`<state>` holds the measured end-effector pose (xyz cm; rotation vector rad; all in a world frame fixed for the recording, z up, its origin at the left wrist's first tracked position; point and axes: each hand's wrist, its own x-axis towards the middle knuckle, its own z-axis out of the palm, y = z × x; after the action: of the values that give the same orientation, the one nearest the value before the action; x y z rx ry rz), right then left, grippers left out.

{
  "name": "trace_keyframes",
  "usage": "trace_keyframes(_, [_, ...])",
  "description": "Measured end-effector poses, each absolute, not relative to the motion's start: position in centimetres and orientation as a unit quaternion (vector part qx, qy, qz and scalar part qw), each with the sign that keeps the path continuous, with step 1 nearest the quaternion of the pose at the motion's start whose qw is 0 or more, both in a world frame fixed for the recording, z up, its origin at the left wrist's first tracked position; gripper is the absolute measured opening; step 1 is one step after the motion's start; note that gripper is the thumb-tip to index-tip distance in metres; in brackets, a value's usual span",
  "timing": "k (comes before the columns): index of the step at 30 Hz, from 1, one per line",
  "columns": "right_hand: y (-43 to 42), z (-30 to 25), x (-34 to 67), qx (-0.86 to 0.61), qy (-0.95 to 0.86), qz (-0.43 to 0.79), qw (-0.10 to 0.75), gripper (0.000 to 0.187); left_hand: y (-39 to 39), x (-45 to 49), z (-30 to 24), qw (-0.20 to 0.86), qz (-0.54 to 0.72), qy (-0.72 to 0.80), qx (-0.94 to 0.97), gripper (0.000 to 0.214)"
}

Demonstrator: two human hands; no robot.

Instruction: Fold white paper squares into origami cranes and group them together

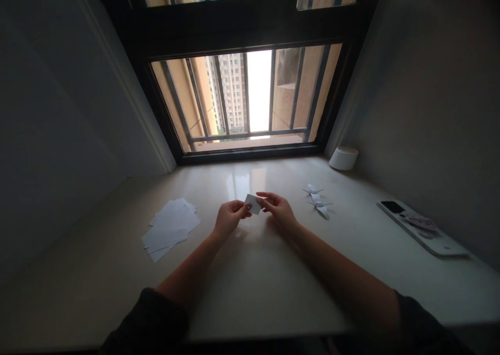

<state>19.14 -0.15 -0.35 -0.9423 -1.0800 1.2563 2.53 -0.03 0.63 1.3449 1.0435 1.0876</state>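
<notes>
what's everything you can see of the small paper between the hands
The small paper is whitish, flat-looking and roughly diamond-shaped in this view, one corner pointing up. Fold lines can't be made out. It is over the pale sill, its lower left pinched by the left hand; the right hand touches its right side, whether gripping is unclear.

Small white folded paper square, cornerwise, between left hand and right hand.

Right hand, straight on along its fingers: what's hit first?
The right hand would first meet the small white paper directly ahead, then probably the left hand holding it; depth is hard to judge.
</notes>
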Motion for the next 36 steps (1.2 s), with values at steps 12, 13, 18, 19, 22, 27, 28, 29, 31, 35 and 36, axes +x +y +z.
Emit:
trace_keyframes(12, [-0.1, -0.8, 19.0, -0.393, -0.473, 0.555, 0.56, 0.028, -0.4, 2.6, 0.4, 0.437, 0.438, 0.434, 0.655, 0.028])
trace_keyframes(13, [0.0, -0.8, 19.0, -0.395, -0.489, 0.536, 0.563, 0.028, -0.4, 2.5, 0.4, 0.41, 0.439, 0.442, 0.666, 0.028])
trace_keyframes(18, [0.1, -0.5, 19.3, -0.441, -0.583, 0.37, 0.573, 0.032, -0.6, 2.1, 1.1, 0.222, 0.429, 0.502, 0.717, 0.024])
trace_keyframes(19, [0.0, -0.4, 19.4, -0.449, -0.602, 0.338, 0.567, 0.034, -0.7, 2.0, 1.3, 0.189, 0.421, 0.512, 0.724, 0.024])
trace_keyframes(22, [-0.4, -0.1, 19.5, -0.462, -0.638, 0.27, 0.554, 0.033, -0.9, 2.0, 1.6, 0.12, 0.414, 0.519, 0.738, 0.023])
trace_keyframes(27, [-1.0, -0.1, 19.0, -0.442, -0.606, 0.375, 0.544, 0.028, -0.9, 1.9, 1.6, 0.048, 0.433, 0.506, 0.744, 0.021])
trace_keyframes(28, [-1.0, -0.2, 18.8, -0.423, -0.595, 0.411, 0.546, 0.028, -0.8, 1.8, 1.6, 0.041, 0.437, 0.509, 0.741, 0.02])
trace_keyframes(29, [-0.9, -0.3, 18.7, -0.402, -0.586, 0.436, 0.553, 0.027, -0.8, 1.8, 1.5, 0.04, 0.441, 0.509, 0.738, 0.017])
trace_keyframes(31, [-0.7, -0.5, 18.6, -0.378, -0.568, 0.454, 0.573, 0.025, -0.6, 1.7, 1.6, 0.052, 0.454, 0.502, 0.734, 0.015])
trace_keyframes(35, [-0.1, -0.8, 18.8, -0.377, -0.557, 0.435, 0.599, 0.023, -0.6, 1.8, 1.8, 0.114, 0.474, 0.503, 0.714, 0.037])
trace_keyframes(36, [-0.1, -0.7, 18.9, -0.381, -0.555, 0.43, 0.602, 0.023, -0.6, 1.8, 1.8, 0.136, 0.473, 0.509, 0.707, 0.045])
